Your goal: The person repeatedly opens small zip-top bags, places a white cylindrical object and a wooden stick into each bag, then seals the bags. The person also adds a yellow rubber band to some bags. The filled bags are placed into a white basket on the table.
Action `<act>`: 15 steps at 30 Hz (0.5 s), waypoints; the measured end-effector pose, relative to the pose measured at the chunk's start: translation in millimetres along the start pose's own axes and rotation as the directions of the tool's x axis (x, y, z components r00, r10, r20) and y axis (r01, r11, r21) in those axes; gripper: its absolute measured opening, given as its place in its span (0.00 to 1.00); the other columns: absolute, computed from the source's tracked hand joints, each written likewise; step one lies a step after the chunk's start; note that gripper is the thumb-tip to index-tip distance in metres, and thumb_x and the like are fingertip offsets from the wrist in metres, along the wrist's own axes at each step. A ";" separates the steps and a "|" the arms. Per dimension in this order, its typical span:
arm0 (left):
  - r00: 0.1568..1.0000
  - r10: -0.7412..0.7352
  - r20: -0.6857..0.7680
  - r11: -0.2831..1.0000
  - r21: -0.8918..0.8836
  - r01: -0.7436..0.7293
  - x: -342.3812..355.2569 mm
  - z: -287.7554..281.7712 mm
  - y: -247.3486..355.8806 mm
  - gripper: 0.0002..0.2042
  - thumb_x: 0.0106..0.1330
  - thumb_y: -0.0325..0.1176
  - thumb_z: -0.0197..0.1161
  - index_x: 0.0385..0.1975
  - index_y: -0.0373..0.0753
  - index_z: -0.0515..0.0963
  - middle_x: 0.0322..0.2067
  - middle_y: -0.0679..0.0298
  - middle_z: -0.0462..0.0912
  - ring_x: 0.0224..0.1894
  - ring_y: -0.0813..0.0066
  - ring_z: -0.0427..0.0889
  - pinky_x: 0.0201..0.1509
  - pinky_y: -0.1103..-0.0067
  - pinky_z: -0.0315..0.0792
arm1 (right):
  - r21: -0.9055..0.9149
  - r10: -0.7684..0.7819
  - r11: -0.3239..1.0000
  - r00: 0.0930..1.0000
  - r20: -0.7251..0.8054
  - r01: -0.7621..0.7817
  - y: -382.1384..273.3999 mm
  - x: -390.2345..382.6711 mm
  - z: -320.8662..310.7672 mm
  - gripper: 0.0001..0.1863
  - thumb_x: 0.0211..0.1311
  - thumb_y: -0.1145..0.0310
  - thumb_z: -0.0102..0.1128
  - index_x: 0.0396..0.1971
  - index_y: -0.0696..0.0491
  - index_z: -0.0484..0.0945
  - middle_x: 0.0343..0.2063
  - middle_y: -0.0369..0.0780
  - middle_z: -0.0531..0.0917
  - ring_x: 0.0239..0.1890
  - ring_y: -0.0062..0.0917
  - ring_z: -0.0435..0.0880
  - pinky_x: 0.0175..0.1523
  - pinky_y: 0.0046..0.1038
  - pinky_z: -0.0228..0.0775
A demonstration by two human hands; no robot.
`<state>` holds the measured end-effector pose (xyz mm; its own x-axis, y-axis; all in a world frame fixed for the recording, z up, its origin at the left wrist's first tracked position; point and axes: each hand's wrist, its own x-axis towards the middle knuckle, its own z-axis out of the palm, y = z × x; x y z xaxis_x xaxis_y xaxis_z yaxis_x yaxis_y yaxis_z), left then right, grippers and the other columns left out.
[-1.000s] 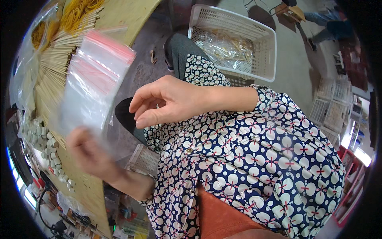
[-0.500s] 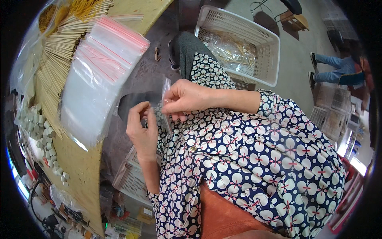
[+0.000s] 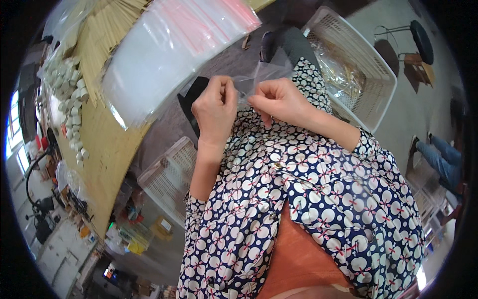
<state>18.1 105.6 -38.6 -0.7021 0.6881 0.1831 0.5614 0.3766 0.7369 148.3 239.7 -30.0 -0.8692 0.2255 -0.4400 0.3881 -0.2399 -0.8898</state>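
Over my lap, a clear plastic zip bag (image 3: 271, 72) is stretched between my two hands, blurred and hard to make out against the floor. My left hand (image 3: 215, 105) is closed with fingers curled, pinching the near left side of the bag. Facing it, my right hand (image 3: 283, 101) pinches the bag's other side between thumb and fingers. Just beyond my left hand, a stack of clear zip bags (image 3: 164, 60) with pink-red seal strips lies over the table edge. Whether anything is inside the held bag cannot be told.
Thin wooden sticks (image 3: 107, 37) and many pale short cylinders (image 3: 74, 107) lie on the yellowish table (image 3: 107, 159). A white crate (image 3: 381, 60) of filled clear bags stands at right, another crate (image 3: 172, 172) below the table. Beyond are a stool (image 3: 422, 42) and a person (image 3: 438, 159).
My view has turned, so the table and crates appear shifted. The bag, earlier held edge-on in my right hand, is now pulled between both hands, and my left hand's fingers have closed.
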 end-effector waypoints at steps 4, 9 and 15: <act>0.914 0.406 0.007 0.913 0.043 -0.406 8.2 -11.1 8.6 0.08 0.59 0.25 0.67 0.38 0.43 0.82 0.22 0.62 0.77 0.22 0.63 0.80 0.26 0.70 0.73 | 0.261 0.137 0.956 0.991 -0.002 -0.132 -6.7 5.9 -13.7 0.18 0.74 0.59 0.56 0.28 0.57 0.79 0.17 0.36 0.83 0.17 0.20 0.83 0.19 0.18 0.70; 0.899 0.385 0.207 0.906 0.103 -0.412 -7.6 -21.7 13.1 0.05 0.57 0.27 0.70 0.32 0.40 0.82 0.26 0.60 0.79 0.30 0.60 0.81 0.34 0.69 0.76 | 0.374 0.160 0.912 0.986 0.048 -0.166 2.6 11.5 -24.2 0.18 0.74 0.58 0.56 0.28 0.55 0.79 0.14 0.35 0.80 0.13 0.22 0.79 0.18 0.19 0.63; 0.897 0.425 0.121 0.894 0.104 -0.437 -10.6 -32.7 -3.0 0.07 0.56 0.30 0.71 0.26 0.41 0.77 0.24 0.64 0.76 0.28 0.64 0.78 0.32 0.70 0.75 | -0.505 -0.643 0.719 0.733 -0.222 0.478 -14.0 4.3 -9.2 0.06 0.67 0.75 0.62 0.43 0.58 0.81 0.34 0.39 0.83 0.24 0.16 0.78 0.25 0.21 0.72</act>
<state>9.5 76.9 -21.5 -0.3386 0.8523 0.3986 0.8537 0.1001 0.5111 141.9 252.7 -20.5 -0.8186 0.5293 0.2230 0.0186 0.4125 -0.9108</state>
